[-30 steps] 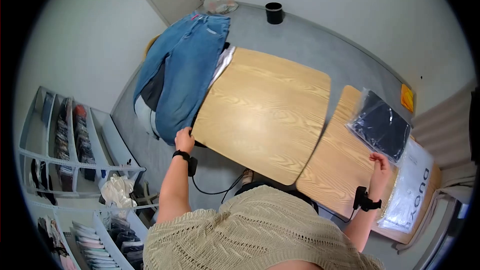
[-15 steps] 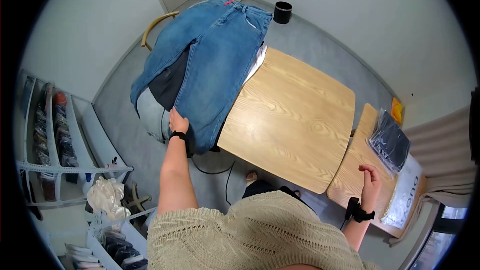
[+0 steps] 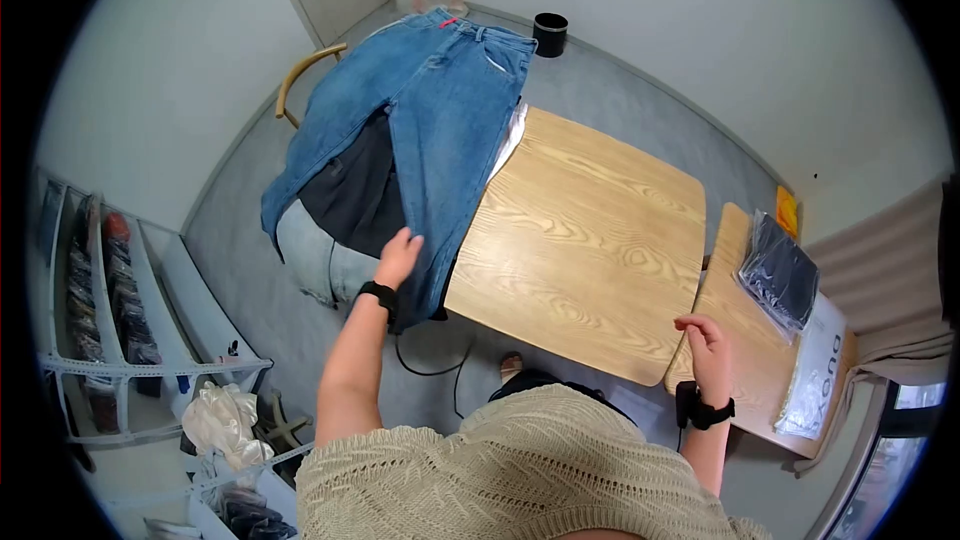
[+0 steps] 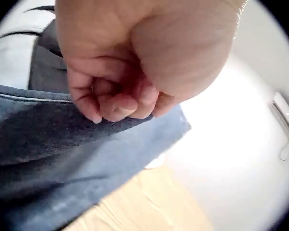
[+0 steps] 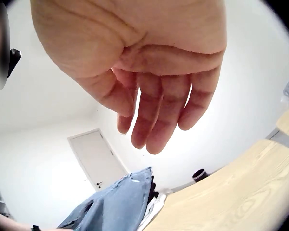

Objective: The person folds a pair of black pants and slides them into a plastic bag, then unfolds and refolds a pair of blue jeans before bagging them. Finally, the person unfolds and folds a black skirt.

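Observation:
Blue jeans [image 3: 450,120] lie spread over other clothes, waist at the far end and legs toward me. My left hand [image 3: 400,260] pinches the inner edge of the right-hand leg near its lower end. In the left wrist view, curled fingers [image 4: 118,106] grip the denim edge, and the leg slopes down from them. Dark grey cloth [image 3: 350,190] shows between the legs, with pale denim [image 3: 305,245] below it. My right hand [image 3: 708,355] hovers by the wooden table's near right corner, its fingers [image 5: 154,125] loosely bent around nothing.
The wooden table [image 3: 580,230] adjoins a second table [image 3: 735,390] bearing a bagged dark garment [image 3: 780,270] and a white printed bag [image 3: 815,370]. A hanging shelf [image 3: 160,365] stands left. A chair [image 3: 300,75] and black bin [image 3: 550,35] stand beyond.
My left hand went from the leg's lower edge to its inner edge, then drew that edge rightward, baring more dark cloth. My right hand shifted left. The head view swung left.

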Action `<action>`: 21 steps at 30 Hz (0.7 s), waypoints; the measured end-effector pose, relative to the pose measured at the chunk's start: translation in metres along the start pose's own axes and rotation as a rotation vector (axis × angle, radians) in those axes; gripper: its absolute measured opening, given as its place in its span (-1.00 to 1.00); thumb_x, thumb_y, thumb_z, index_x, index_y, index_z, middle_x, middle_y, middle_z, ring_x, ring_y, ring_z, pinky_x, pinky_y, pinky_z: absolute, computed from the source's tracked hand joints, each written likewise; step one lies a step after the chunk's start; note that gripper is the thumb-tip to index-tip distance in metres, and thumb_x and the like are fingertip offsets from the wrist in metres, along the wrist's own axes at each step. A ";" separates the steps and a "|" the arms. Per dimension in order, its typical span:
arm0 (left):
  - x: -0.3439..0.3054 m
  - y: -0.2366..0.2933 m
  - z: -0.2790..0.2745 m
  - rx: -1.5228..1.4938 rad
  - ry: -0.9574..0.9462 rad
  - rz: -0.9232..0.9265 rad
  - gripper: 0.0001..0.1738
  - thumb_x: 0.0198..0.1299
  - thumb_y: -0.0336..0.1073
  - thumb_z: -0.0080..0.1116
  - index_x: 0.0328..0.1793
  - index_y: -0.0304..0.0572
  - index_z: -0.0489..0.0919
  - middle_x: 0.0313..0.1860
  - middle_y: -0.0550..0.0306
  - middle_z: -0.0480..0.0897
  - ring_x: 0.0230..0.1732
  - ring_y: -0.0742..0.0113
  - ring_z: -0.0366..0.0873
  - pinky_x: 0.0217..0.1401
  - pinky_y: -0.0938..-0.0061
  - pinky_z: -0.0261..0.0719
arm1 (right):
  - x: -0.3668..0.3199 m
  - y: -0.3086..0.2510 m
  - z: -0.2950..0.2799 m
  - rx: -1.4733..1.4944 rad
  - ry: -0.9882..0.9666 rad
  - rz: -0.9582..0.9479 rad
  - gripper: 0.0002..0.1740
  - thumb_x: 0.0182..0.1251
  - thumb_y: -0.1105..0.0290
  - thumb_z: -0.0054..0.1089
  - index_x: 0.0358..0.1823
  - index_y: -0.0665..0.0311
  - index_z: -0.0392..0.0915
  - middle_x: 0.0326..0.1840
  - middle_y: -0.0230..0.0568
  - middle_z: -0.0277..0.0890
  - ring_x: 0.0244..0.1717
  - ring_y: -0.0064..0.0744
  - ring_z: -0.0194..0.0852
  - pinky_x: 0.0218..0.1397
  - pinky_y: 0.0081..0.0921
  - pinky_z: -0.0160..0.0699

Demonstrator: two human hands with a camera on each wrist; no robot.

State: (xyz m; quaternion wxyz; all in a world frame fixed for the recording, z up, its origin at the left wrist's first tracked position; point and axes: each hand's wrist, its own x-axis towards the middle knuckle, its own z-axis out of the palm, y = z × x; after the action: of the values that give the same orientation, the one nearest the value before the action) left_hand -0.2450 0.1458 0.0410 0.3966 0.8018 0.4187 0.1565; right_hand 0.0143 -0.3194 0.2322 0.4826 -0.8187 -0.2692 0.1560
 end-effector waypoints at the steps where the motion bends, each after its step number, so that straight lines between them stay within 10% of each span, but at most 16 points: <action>1: -0.008 0.023 0.008 -0.049 -0.007 0.062 -0.73 0.28 -0.19 0.05 -0.26 -0.29 0.39 -0.42 -0.03 0.48 -0.36 0.07 0.39 -0.32 0.29 0.40 | 0.002 -0.001 0.008 -0.005 -0.065 -0.010 -0.83 0.30 0.53 0.00 -0.22 0.39 0.58 -0.27 -0.19 0.61 -0.16 -0.40 0.56 -0.02 -0.53 0.46; 2: -0.019 0.052 0.014 -0.097 -0.015 0.124 -0.76 0.31 -0.21 0.05 -0.30 -0.22 0.36 -0.55 0.26 0.38 -0.54 0.52 0.31 -0.48 0.51 0.36 | 0.004 -0.002 0.016 -0.009 -0.131 -0.020 -0.83 0.30 0.53 0.00 -0.22 0.39 0.59 -0.26 -0.18 0.62 -0.16 -0.39 0.57 -0.02 -0.53 0.46; 7: -0.073 0.190 0.035 -0.519 -0.358 0.113 -0.72 0.37 -0.23 -0.03 -0.40 -0.10 0.27 -0.56 0.28 0.44 -0.57 0.56 0.33 -0.49 0.59 0.37 | 0.007 -0.003 0.075 0.034 -0.459 -0.058 -0.66 0.17 0.38 0.27 -0.03 0.36 0.54 -0.10 -0.10 0.60 -0.06 -0.26 0.57 0.06 -0.46 0.47; 10: -0.107 0.236 0.064 -0.806 -0.575 0.166 -0.75 0.40 -0.26 -0.07 -0.37 -0.15 0.30 -0.48 0.18 0.56 -0.48 0.54 0.44 -0.38 0.61 0.43 | 0.006 0.005 0.108 -0.135 -0.578 -0.335 -0.14 -0.11 0.17 0.52 0.22 0.33 0.30 0.15 0.00 0.39 0.15 -0.14 0.37 0.18 -0.36 0.37; 14: -0.149 0.266 0.096 -0.800 -0.823 0.219 -0.79 0.41 -0.28 -0.11 -0.29 -0.21 0.37 -0.37 0.13 0.64 -0.33 0.49 0.51 -0.23 0.62 0.46 | 0.003 0.018 0.114 -0.178 -0.431 -0.227 -0.53 0.00 0.22 0.43 -0.23 0.37 0.40 -0.23 0.11 0.51 -0.22 0.11 0.50 -0.18 -0.21 0.47; 16: -0.162 0.275 0.103 -0.671 -0.851 0.425 -0.81 0.38 -0.30 -0.06 -0.20 -0.30 0.45 -0.32 0.12 0.67 -0.32 0.45 0.56 -0.20 0.56 0.51 | 0.009 0.030 0.095 0.320 -0.447 0.198 -0.71 0.05 0.39 0.29 -0.26 0.40 0.45 -0.36 0.14 0.53 -0.28 0.19 0.50 -0.22 -0.17 0.47; 18: -0.162 0.275 0.101 -0.534 -0.910 0.393 -0.78 0.35 -0.27 -0.01 -0.19 -0.33 0.49 -0.35 0.12 0.69 -0.39 0.42 0.59 -0.26 0.53 0.54 | 0.010 0.067 0.086 -0.132 -0.252 -0.199 -0.80 0.03 0.53 0.13 -0.27 0.40 0.50 -0.38 0.16 0.55 -0.26 0.21 0.51 -0.21 -0.17 0.49; 21: -0.135 0.257 0.081 -0.422 -0.787 0.230 -0.77 0.31 -0.26 0.06 -0.10 -0.29 0.58 -0.45 0.16 0.68 -0.49 0.42 0.60 -0.38 0.54 0.54 | 0.002 0.079 0.051 -0.245 -0.115 0.006 -0.72 0.04 0.59 0.01 -0.16 0.33 0.54 -0.26 0.22 0.54 -0.13 0.20 0.51 -0.13 -0.18 0.49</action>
State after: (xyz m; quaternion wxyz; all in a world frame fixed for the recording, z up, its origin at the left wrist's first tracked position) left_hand -0.1383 -0.0883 0.1972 0.6601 0.7432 0.1037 -0.0350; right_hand 0.0130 -0.3131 0.1381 0.3622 -0.8620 -0.3112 0.1700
